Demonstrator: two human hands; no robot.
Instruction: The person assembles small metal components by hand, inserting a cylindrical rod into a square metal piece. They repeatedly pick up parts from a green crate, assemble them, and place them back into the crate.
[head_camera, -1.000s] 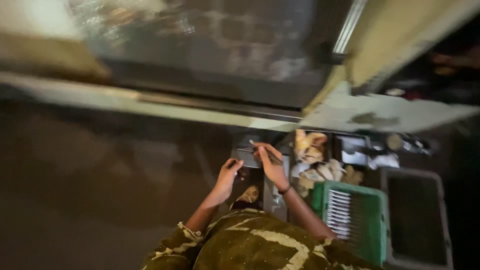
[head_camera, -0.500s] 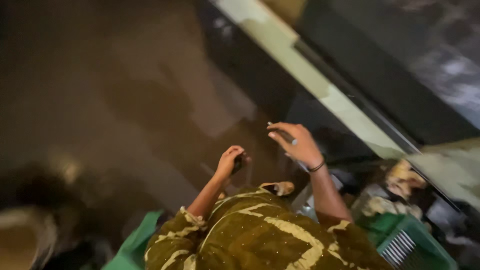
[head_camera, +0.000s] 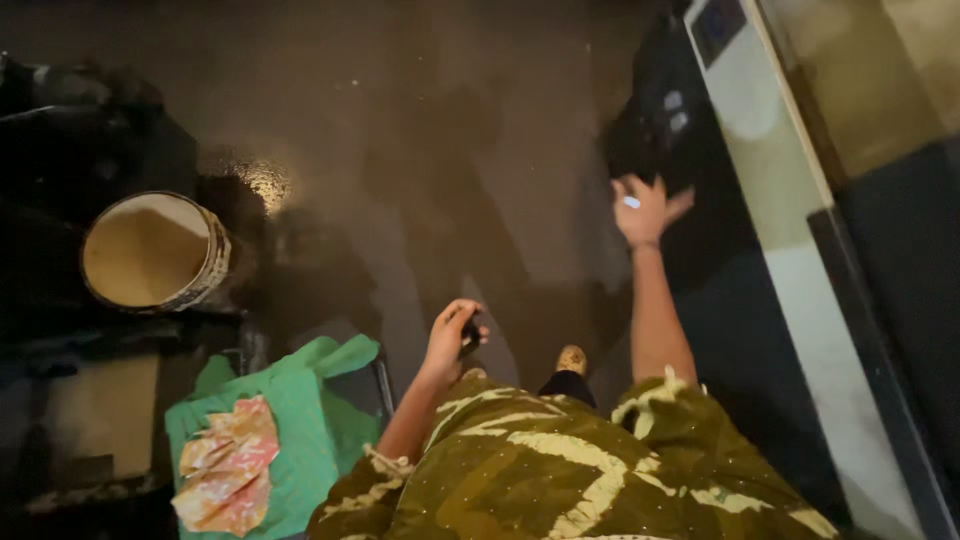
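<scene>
The left hand (head_camera: 452, 336) is curling around a small dark object (head_camera: 470, 332), low in the scene and just in front of the person's body; the fingers are wrapping it closely, so the grip is clenched on that object. Its kind cannot be told: it is showing only as a short black shape between thumb and fingers, with no visible markings, and most of it is hidden by the hand. The right hand (head_camera: 645, 208) is lifting farther out and to the right, fingers spread, with a small pale item (head_camera: 631, 202) lying against the palm or fingers; whether that hand is gripping the item or merely carrying it on open fingers cannot be told.

As a judgement of progress: both things are already picked up and are being carried in the air, neither is resting on a surface, and nothing in view is showing them set down or put to use, so the placing or using part appears to be left.

Outward from the hands, a foot in a pale shoe (head_camera: 571, 359) is standing on the dark, wet-looking floor (head_camera: 400, 150). To the near left a green cloth (head_camera: 300, 420) is draping over something, with a crumpled pink-and-cream cloth (head_camera: 228, 465) lying on it. Farther left a round bucket (head_camera: 152, 250) is holding a tan liquid. Along the right a pale ledge (head_camera: 770, 200) is running away into the far corner.
</scene>
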